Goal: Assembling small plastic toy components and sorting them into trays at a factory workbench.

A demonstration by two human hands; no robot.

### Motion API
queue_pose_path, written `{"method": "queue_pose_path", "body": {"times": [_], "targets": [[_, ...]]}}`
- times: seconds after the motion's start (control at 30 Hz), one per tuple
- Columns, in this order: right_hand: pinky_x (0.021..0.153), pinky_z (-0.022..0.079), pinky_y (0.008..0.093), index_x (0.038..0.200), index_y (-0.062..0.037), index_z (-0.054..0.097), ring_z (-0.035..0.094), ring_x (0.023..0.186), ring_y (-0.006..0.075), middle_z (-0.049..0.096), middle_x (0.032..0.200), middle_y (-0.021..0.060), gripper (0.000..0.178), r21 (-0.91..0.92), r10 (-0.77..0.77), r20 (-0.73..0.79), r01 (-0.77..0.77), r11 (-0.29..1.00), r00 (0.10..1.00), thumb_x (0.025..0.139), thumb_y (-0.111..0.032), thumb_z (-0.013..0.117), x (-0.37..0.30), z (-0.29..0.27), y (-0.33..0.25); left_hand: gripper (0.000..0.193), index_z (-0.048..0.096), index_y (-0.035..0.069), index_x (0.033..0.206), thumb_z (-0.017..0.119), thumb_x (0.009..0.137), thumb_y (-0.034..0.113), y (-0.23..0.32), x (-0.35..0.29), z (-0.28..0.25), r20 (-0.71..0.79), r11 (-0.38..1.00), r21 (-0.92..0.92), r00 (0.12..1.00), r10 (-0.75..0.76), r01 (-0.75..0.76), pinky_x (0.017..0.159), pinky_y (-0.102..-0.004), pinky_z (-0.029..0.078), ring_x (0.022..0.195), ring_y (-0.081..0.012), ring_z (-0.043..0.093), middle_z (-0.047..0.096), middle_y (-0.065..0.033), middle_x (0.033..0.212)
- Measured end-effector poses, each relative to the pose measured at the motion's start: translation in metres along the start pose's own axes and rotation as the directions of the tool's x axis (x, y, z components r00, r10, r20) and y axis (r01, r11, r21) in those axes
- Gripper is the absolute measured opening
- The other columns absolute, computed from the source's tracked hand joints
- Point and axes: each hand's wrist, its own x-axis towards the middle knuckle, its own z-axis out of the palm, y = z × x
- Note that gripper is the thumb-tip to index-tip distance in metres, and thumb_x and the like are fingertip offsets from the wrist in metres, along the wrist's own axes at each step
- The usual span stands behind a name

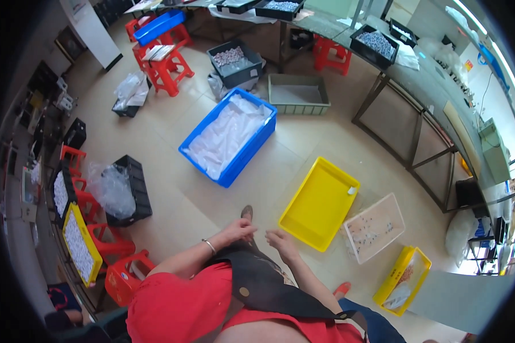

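My left hand [242, 230], with a bracelet at the wrist, is in front of my dark apron [252, 271], its fingers closed together as in a pinch. A short gap to its right, my right hand [282, 243] has its fingers curled in. Whatever either hand may hold is too small to make out. Nearest my right hand, on the floor, lies a shallow yellow tray [310, 214] with a small pale piece [352, 190] at its right side. Beyond my hands stands a blue crate [228, 178] lined with white plastic sheeting [226, 137].
Right of the yellow tray are a whitish tray [397, 212] with small dark pieces and a yellow bin [381, 297]. A black crate [140, 188] with clear bags and red stools [120, 283] stand left. A grey-green tray [297, 110] and long workbench [423, 94] are beyond.
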Motion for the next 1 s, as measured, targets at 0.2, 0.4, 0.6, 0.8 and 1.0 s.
{"method": "queue_pose_path", "body": {"times": [0.2, 0.4, 0.6, 0.8, 1.0], "targets": [[0.070, 0.043, 0.0232, 0.099, -0.0008, 0.057, 0.055, 0.079, 0.0104, 0.059, 0.089, 0.0036, 0.020, 0.114, -0.211, -0.070, 0.218, 0.969, 0.975, 0.088, -0.018, 0.055, 0.102, 0.039, -0.133, 0.028, 0.056, 0.005, 0.098, 0.057, 0.087, 0.031, 0.099, 0.055, -0.124, -0.283, 0.990, -0.112, 0.958, 0.049, -0.084, 0.054, -0.0225, 0.048, 0.057, -0.0102, 0.056, 0.058, -0.0033, 0.071], [0.074, 0.049, 0.0255, 0.110, 0.0060, 0.050, 0.058, 0.085, 0.0172, 0.059, 0.095, 0.0119, 0.026, 0.448, 0.080, -0.086, -0.034, 0.893, 0.993, 0.091, -0.012, 0.046, 0.178, 0.004, -0.144, 0.030, 0.054, 0.007, 0.112, 0.056, 0.089, 0.026, 0.138, 0.147, -0.142, -0.186, 0.936, -0.324, 0.979, 0.082, -0.140, 0.060, -0.0221, 0.048, 0.067, -0.0095, 0.057, 0.056, -0.0017, 0.081], [0.072, 0.051, 0.0223, 0.111, 0.0019, 0.052, 0.060, 0.081, 0.0134, 0.062, 0.096, 0.0097, 0.024, 0.137, -0.054, -0.138, 0.073, 0.988, 0.989, 0.091, -0.010, 0.046, 0.293, -0.007, -0.288, 0.037, 0.048, 0.003, 0.121, 0.056, 0.088, 0.018, 0.201, 0.203, -0.132, 0.112, 0.931, -0.356, 0.986, 0.125, -0.078, 0.076, -0.0261, 0.049, 0.083, -0.0139, 0.059, 0.059, -0.0043, 0.093], [0.067, 0.050, 0.0212, 0.102, 0.0001, 0.054, 0.058, 0.075, 0.0109, 0.060, 0.085, 0.0060, 0.016, 0.002, -0.317, -0.068, 0.318, 0.948, 0.946, 0.089, -0.010, 0.051, 0.472, -0.060, -0.505, 0.035, 0.050, -0.001, 0.116, 0.060, 0.086, 0.014, 0.269, 0.291, -0.190, -0.237, 0.888, -0.431, 0.970, 0.060, -0.160, 0.072, -0.0264, 0.051, 0.079, -0.0146, 0.060, 0.060, -0.0089, 0.093], [0.060, 0.052, 0.0267, 0.092, -0.0034, 0.052, 0.057, 0.071, 0.0180, 0.056, 0.080, 0.0082, 0.011, 0.201, -0.531, 0.000, 0.521, 0.830, 0.847, 0.087, -0.013, 0.052, 0.672, -0.090, -0.774, 0.033, 0.049, -0.002, 0.114, 0.059, 0.085, 0.009, 0.365, 0.341, -0.205, -0.476, 0.769, -0.564, 0.879, -0.005, -0.301, 0.069, -0.0249, 0.052, 0.075, -0.0157, 0.061, 0.061, -0.0119, 0.092]]}}
